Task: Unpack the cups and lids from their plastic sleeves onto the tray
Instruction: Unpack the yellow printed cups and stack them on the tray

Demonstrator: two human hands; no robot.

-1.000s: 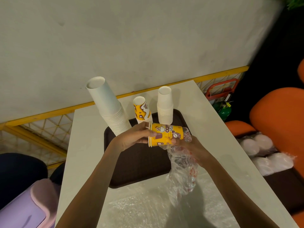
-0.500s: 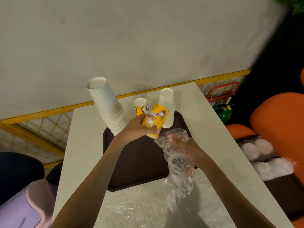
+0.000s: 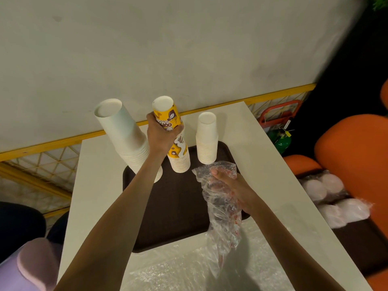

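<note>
Yellow cups (image 3: 168,120) sit gripped in the left hand (image 3: 159,135) atop their stack, while the right hand (image 3: 228,185) clutches the plastic sleeve (image 3: 222,206).

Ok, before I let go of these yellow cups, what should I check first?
1. Yellow cups seated squarely on the yellow stack: cannot tell; the left hand gripping them covers the join.
2. Yellow stack standing on the tray: ok.
3. Tall white stack steady: cannot tell; it leans in this view and the arm hides part of its base.
4. Plastic sleeve emptied: ok; the right hand grips it and no cups show inside.
5. Tray space for lids: ok; the near half is bare.
6. Lids unpacked: not ok; they lie wrapped off to the right of the table.
</note>
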